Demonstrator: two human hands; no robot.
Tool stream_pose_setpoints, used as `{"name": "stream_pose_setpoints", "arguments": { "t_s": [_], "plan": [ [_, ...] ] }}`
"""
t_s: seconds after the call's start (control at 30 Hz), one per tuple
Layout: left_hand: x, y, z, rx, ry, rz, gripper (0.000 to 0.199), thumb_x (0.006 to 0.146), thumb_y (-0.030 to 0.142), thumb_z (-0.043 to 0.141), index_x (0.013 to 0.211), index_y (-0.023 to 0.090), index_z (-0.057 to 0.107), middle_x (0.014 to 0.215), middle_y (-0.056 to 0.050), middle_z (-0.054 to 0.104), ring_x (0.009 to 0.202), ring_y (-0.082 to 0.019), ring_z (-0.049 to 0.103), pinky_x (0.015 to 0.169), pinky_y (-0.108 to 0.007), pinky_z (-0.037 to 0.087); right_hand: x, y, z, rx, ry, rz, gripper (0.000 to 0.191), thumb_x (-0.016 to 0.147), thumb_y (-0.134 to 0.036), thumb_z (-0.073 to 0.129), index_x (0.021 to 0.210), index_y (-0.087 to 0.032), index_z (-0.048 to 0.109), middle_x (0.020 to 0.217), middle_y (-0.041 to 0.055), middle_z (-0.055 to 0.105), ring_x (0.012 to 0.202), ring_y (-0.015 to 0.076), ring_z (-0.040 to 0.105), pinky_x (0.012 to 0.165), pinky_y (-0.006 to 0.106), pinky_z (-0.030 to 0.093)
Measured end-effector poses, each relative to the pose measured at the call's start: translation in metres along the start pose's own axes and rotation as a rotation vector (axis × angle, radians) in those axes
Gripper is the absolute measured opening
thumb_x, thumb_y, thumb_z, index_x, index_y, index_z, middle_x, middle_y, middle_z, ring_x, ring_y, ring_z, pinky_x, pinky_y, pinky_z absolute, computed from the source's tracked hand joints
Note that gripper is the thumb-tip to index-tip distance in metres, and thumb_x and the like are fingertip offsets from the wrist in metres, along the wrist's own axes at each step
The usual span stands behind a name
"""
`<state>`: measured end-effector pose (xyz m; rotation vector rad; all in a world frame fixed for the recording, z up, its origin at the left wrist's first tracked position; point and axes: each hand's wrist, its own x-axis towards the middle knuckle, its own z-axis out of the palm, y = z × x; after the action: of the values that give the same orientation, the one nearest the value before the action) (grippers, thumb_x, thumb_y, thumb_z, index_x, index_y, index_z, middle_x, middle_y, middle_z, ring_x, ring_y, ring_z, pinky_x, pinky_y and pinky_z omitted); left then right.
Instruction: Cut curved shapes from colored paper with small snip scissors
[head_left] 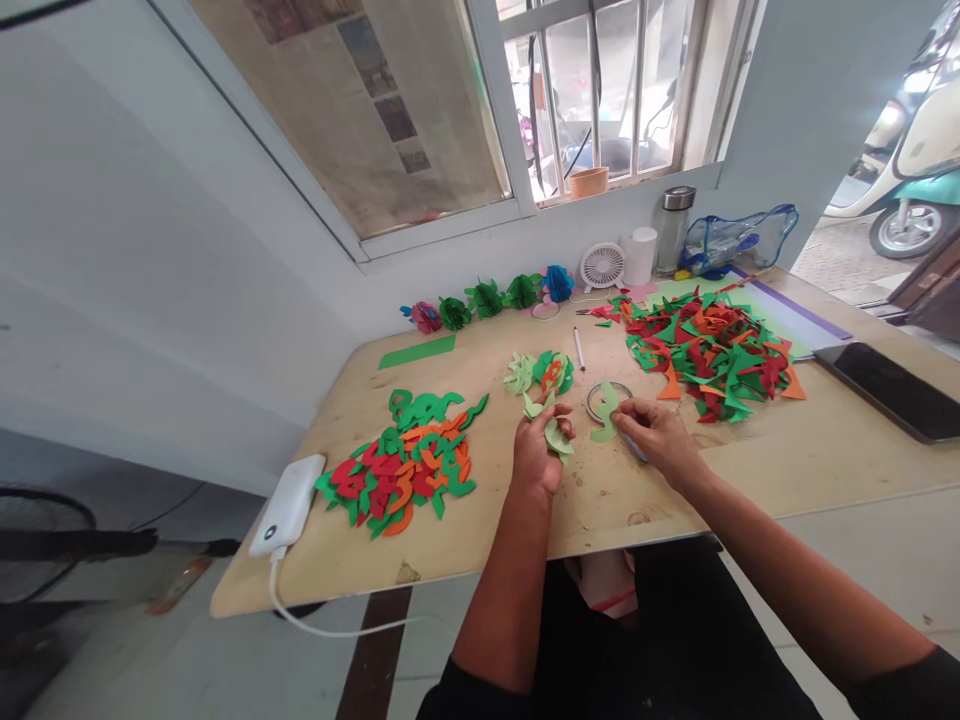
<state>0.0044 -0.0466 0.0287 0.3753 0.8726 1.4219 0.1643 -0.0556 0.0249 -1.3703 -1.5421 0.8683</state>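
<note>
Pale green paper cutouts (556, 440) are held in my left hand (537, 448), with the fingers curled around them and pieces showing above and to the right. Between the fingertips of my right hand (652, 432) is a curved pale green paper piece (604, 408). Behind that piece lie a pair of scissors (627, 386) on the table, their ring handle showing and the rest partly covered by my right hand. Just beyond my left hand sit a small heap of pale green cutouts (519, 372) and a green and orange bunch of cutouts (553, 372).
Cut paper shapes (409, 460) pile up at the left, paper scraps (712, 345) at the right. A power bank (289, 505) with a cable rests at the left edge, a phone (892, 388) at the right. Along the back stand folded paper ornaments (486, 298), a fan (602, 266) and a bottle (673, 232).
</note>
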Motion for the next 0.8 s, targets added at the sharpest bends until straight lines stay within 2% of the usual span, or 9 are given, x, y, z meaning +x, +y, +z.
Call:
{"name": "stream_pose_setpoints", "arguments": {
  "t_s": [0.07, 0.13, 0.2, 0.3, 0.37, 0.47, 0.63, 0.8],
  "plan": [
    [0.002, -0.001, 0.002, -0.028, 0.017, -0.084, 0.020, 0.073, 0.023, 0.061, 0.092, 0.015, 0.059, 0.064, -0.001, 0.060, 0.044, -0.007, 0.048, 0.048, -0.022, 0.038, 0.001, -0.005, 0.001, 0.063, -0.021, 0.030, 0.026, 0.074, -0.040, 0.055, 0.063, -0.017, 0.057, 0.052, -0.0040, 0.040, 0.049, 0.0091, 0.035, 0.046, 0.023, 0.026],
    [0.003, -0.001, 0.005, -0.059, 0.022, -0.140, 0.026, 0.079, 0.038, 0.057, 0.090, 0.015, 0.059, 0.062, -0.002, 0.059, 0.044, -0.009, 0.047, 0.046, -0.022, 0.037, 0.001, -0.007, 0.004, 0.091, -0.055, 0.050, 0.024, 0.072, -0.039, 0.055, 0.061, -0.018, 0.055, 0.053, -0.0036, 0.042, 0.049, 0.0091, 0.036, 0.046, 0.023, 0.027],
    [0.003, -0.001, 0.007, -0.073, 0.021, -0.139, 0.038, 0.083, 0.051, 0.048, 0.089, 0.015, 0.059, 0.062, -0.003, 0.059, 0.044, -0.010, 0.048, 0.046, -0.023, 0.037, 0.002, -0.006, 0.008, 0.080, -0.100, 0.070, 0.021, 0.072, -0.036, 0.053, 0.060, -0.018, 0.054, 0.051, -0.0042, 0.041, 0.047, 0.0088, 0.035, 0.045, 0.023, 0.027],
    [0.003, -0.003, 0.008, -0.076, 0.022, -0.117, 0.047, 0.085, 0.057, 0.039, 0.086, 0.014, 0.059, 0.064, -0.005, 0.060, 0.046, -0.012, 0.049, 0.047, -0.025, 0.037, 0.005, 0.002, 0.015, 0.019, -0.106, 0.027, 0.019, 0.072, -0.032, 0.052, 0.058, -0.018, 0.052, 0.050, -0.0043, 0.042, 0.047, 0.0088, 0.038, 0.045, 0.022, 0.028],
    [0.004, -0.005, 0.007, -0.079, 0.027, -0.122, 0.044, 0.086, 0.053, 0.039, 0.083, 0.014, 0.058, 0.065, -0.006, 0.060, 0.047, -0.011, 0.049, 0.047, -0.025, 0.037, 0.008, 0.008, 0.019, -0.031, -0.098, 0.006, 0.016, 0.071, -0.029, 0.051, 0.059, -0.019, 0.052, 0.050, -0.0041, 0.046, 0.048, 0.0092, 0.042, 0.045, 0.021, 0.030],
    [0.008, -0.011, 0.006, -0.094, 0.046, -0.143, 0.029, 0.086, 0.035, 0.042, 0.082, 0.013, 0.059, 0.066, -0.006, 0.062, 0.047, -0.010, 0.048, 0.048, -0.024, 0.036, 0.011, 0.013, 0.023, -0.063, -0.082, 0.015, 0.011, 0.070, -0.024, 0.051, 0.062, -0.019, 0.055, 0.052, -0.0034, 0.052, 0.049, 0.0102, 0.049, 0.047, 0.021, 0.035],
    [0.010, -0.021, 0.004, -0.046, 0.055, -0.078, 0.013, 0.072, 0.014, 0.052, 0.080, 0.011, 0.062, 0.069, -0.004, 0.063, 0.049, -0.008, 0.048, 0.050, -0.022, 0.036, 0.014, 0.015, 0.026, -0.024, -0.099, 0.045, 0.009, 0.070, -0.023, 0.051, 0.065, -0.019, 0.056, 0.054, -0.0023, 0.057, 0.049, 0.0120, 0.057, 0.048, 0.021, 0.042],
    [0.009, -0.028, 0.001, 0.021, 0.012, 0.037, 0.042, 0.056, 0.002, 0.060, 0.096, 0.013, 0.063, 0.078, -0.002, 0.066, 0.068, -0.010, 0.061, 0.068, -0.022, 0.044, 0.017, 0.017, 0.027, 0.043, -0.120, 0.094, 0.010, 0.070, -0.025, 0.051, 0.064, -0.019, 0.056, 0.051, -0.0028, 0.056, 0.047, 0.0126, 0.059, 0.045, 0.020, 0.043]
  ]
}}
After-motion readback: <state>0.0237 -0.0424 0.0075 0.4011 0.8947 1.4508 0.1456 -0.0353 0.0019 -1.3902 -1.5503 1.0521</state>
